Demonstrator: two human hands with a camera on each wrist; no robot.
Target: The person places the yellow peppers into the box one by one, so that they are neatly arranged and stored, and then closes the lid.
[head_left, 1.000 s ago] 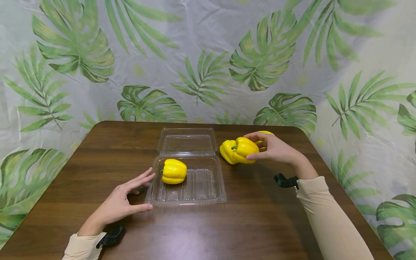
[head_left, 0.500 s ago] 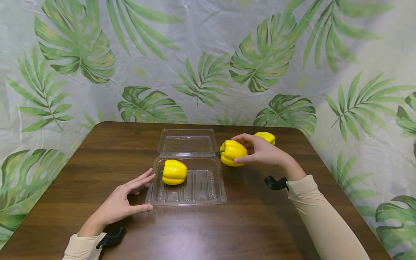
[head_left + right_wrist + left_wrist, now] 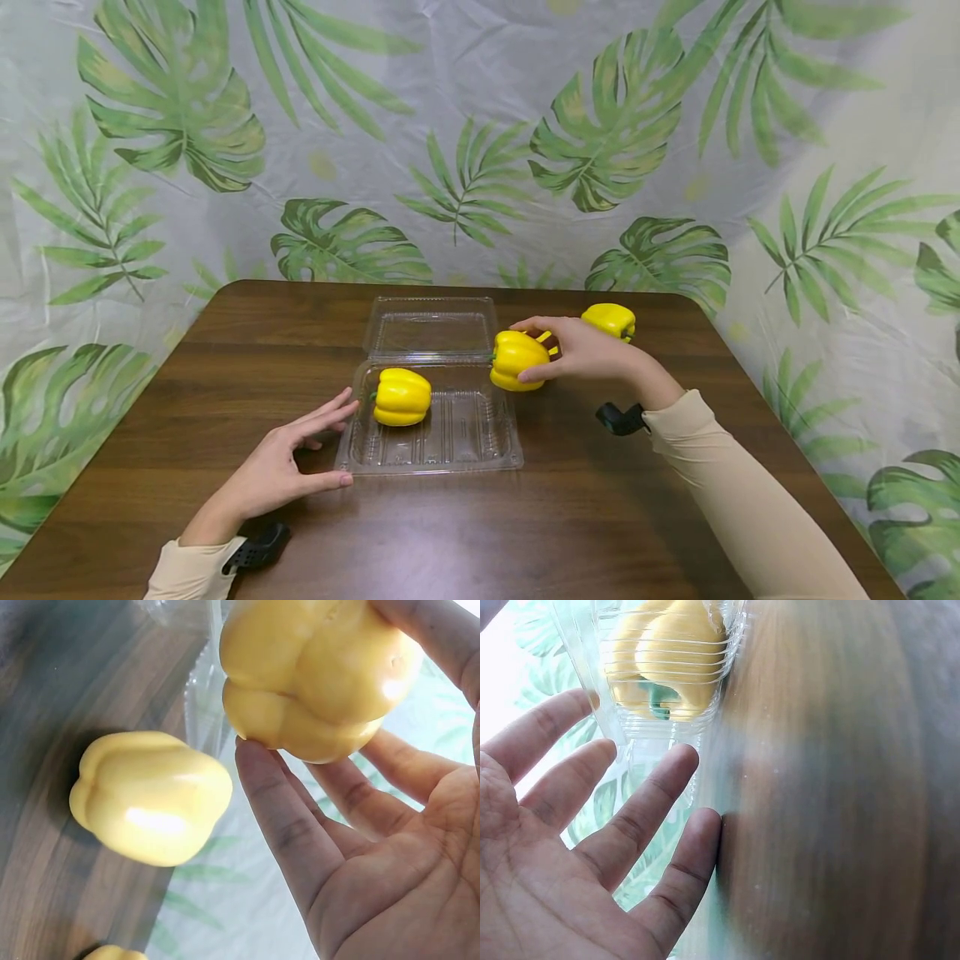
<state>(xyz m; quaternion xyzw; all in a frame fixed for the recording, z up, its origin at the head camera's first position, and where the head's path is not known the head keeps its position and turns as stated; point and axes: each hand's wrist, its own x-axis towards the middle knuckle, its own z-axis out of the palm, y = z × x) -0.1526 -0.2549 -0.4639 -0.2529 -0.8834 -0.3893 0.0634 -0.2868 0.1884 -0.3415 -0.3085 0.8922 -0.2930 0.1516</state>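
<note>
While the right hand (image 3: 581,354) grips one of four yellow bell peppers (image 3: 517,360), another sits in the single clear plastic clamshell (image 3: 480,442); the left hand (image 3: 281,471) rests flat, fingers straight.

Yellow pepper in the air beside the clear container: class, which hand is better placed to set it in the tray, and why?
The right hand: it already grips the yellow pepper at the container's right rim. The left hand lies open at the container's left side.

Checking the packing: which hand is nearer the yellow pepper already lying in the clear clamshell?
Left. The left hand rests beside the clamshell, just left of that pepper. The right hand grips another pepper at the right rim.
</note>
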